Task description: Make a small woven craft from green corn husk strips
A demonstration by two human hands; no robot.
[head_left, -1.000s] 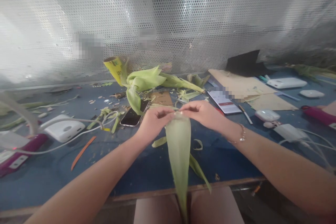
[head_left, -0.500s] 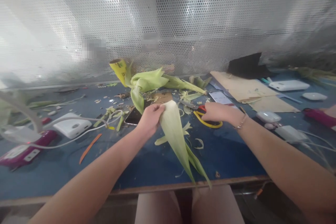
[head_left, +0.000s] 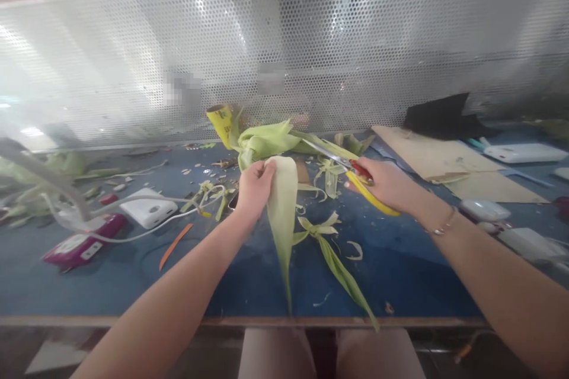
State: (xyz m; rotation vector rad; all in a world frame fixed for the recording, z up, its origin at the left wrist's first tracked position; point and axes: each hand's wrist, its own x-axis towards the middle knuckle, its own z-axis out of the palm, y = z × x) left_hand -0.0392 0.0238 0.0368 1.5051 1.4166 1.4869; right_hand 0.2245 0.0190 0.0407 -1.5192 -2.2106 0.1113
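Fingers of the left hand pinch the top corner of a pale green husk, a thin, smooth-looking sheet tapering to a long point. To the right of the husk, the right hand is gripping scissors with red and yellow handles, their shiny metal blades slanting back past the husk's top. Just right of the husk, a knotted leaf lies twisted, its tail reaching over the table's edge. Beyond the husk sit crumpled, glossy green leaves and a yellow tube. Left of it are a slim orange strip and a rounded white box; farther right, flat tan cardboard. Beneath everything spreads a blue table, littered with curled scraps. A perforated metal panel stands behind the husk, streaked with reflected light.
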